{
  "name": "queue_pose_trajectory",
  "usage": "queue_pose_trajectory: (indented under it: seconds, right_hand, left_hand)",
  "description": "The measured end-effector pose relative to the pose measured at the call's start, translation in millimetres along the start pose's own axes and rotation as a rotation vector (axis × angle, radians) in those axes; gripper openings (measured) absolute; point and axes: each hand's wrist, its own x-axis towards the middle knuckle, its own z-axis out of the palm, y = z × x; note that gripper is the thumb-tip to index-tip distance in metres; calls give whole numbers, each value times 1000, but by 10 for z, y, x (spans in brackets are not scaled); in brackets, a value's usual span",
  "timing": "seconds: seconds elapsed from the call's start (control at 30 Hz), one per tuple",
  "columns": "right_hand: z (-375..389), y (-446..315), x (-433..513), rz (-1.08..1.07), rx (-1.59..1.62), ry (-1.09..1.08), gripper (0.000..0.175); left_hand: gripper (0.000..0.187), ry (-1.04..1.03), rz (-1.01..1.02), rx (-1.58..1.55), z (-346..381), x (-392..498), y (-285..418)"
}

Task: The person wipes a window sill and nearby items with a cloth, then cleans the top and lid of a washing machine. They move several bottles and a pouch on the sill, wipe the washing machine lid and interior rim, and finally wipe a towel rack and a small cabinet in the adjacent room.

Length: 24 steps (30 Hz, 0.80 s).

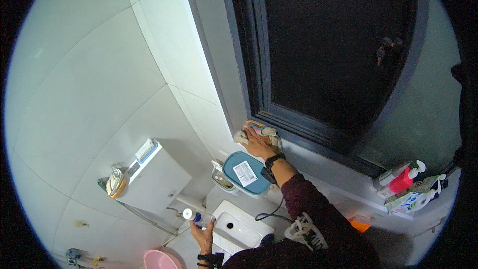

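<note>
My left hand is low in the view, closed around a clear plastic bottle with a white cap and a blue label. Beneath the bottle lies the white squat toilet. At the corner of the window sill, my right hand presses on a light cloth that has some orange, pink and blue beside it. Just below that hand stands a white bin with a teal lid bearing a printed label. The dark window frame runs along the sill.
A white cistern with a brush on top is at left. Pink basin sits at the bottom. Several bottles, one a red pump bottle, stand on the sill at right. A dark hose curves beside the toilet.
</note>
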Motion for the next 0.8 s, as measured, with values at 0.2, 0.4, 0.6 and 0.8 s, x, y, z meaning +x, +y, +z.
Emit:
queue_pose_trajectory:
  seconds: [0.2,0.4,0.6,0.8]
  right_hand:
    - [-302,24,-100,-87,54,-119,60]
    - [-530,279,-919,-54,47,-72,64]
    - [-835,768,-2164,76,-50,94,58]
    - [-1107,1026,-3137,199,-279,279,45]
  left_hand:
    - [64,-25,-2,225,-81,-117,182]
    - [58,-144,261,239,398,196,388]
    - [61,-367,363,111,1191,385,719]
    - [63,-317,593,108,2013,621,890]
